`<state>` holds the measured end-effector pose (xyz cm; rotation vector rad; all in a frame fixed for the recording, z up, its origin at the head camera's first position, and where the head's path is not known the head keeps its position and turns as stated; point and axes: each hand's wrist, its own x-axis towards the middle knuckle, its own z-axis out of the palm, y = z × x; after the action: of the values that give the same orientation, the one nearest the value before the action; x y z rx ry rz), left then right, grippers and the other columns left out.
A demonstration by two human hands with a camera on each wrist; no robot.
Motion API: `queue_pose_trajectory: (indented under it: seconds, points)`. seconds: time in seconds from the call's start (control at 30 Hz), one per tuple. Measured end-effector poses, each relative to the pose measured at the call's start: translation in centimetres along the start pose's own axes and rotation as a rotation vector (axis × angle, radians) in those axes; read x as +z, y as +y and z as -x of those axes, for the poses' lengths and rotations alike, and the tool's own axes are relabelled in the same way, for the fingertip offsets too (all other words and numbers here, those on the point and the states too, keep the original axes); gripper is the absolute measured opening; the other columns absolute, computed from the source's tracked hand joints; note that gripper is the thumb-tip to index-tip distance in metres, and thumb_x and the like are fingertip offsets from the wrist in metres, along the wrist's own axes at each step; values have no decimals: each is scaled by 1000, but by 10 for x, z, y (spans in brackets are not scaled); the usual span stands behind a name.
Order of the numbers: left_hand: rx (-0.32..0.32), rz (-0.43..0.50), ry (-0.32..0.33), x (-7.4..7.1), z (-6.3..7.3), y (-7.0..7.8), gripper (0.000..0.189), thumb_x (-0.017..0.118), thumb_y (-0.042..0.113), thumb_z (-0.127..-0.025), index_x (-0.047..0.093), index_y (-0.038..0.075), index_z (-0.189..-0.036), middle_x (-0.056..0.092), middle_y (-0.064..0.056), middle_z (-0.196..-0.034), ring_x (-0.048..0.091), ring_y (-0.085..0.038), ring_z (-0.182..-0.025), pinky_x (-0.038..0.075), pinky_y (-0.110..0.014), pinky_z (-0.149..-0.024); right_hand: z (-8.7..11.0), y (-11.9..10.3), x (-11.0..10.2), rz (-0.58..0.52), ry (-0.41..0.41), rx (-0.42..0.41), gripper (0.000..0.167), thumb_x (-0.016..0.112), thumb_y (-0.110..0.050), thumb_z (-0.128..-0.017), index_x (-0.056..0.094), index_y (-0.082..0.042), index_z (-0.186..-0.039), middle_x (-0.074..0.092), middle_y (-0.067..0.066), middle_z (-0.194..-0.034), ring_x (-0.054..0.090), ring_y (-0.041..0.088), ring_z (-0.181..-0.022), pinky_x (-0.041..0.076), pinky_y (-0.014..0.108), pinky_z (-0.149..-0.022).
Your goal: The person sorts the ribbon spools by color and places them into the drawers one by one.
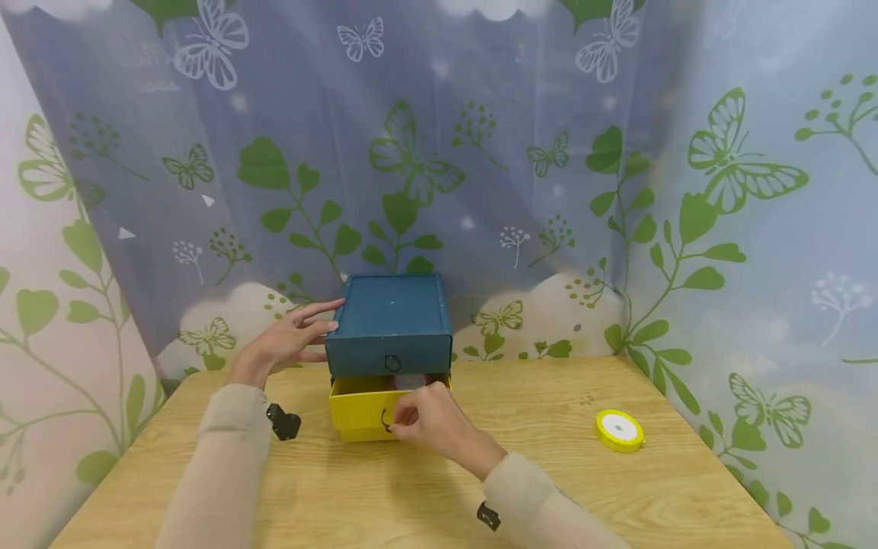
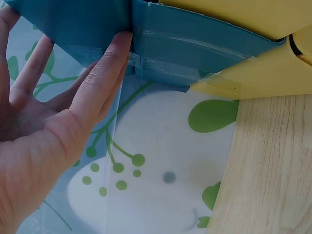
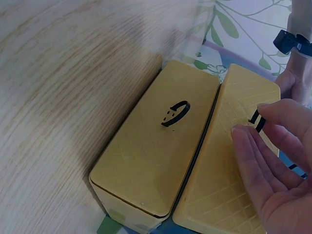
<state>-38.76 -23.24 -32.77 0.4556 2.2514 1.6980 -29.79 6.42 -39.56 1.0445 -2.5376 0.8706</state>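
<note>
A small chest of drawers with a blue top stands on the table. Its blue top drawer, bearing a black loop, is closed. Below, a yellow drawer sticks out partway, and something clear with reddish edges shows inside it. My right hand pinches the black loop handle on this drawer between thumb and fingertips. My left hand touches the chest's left side with spread fingers. The right wrist view shows a second yellow drawer front with its own black loop, nearest the tabletop.
A roll of ribbon with a yellow rim and white centre lies to the right on the wood-grain table. Behind and beside the table hangs a curtain printed with butterflies and leaves.
</note>
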Motion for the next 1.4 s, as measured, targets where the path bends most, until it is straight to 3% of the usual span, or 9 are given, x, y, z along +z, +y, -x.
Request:
queue_pose_trajectory:
  seconds: [0.57,0.83,1.4]
  points:
    - [3,-24,7,-3,2,1,72,60,36,-106,23,27,-166,6,-22,-173,12,-50,-158,38,-63,-120,-16,5,1,28,-11,24,7,81,-13,-88,81,-12,-82,79,1,-78,68,3,-66,53,10,-63]
    - [5,-39,17,-2,2,-1,70,59,36,-106,24,29,-166,7,-22,-173,13,-51,-157,42,-61,-118,-21,10,4,1,-10,66,5,81,-13,-89,81,-11,-84,79,2,-80,69,3,-67,54,10,-63]
    - [9,-35,14,1,3,0,71,61,36,-105,24,28,-166,7,-23,-173,12,-51,-158,40,-62,-119,-22,18,8,-52,15,106,6,81,-14,-89,81,-12,-84,79,2,-81,68,2,-65,55,12,-63]
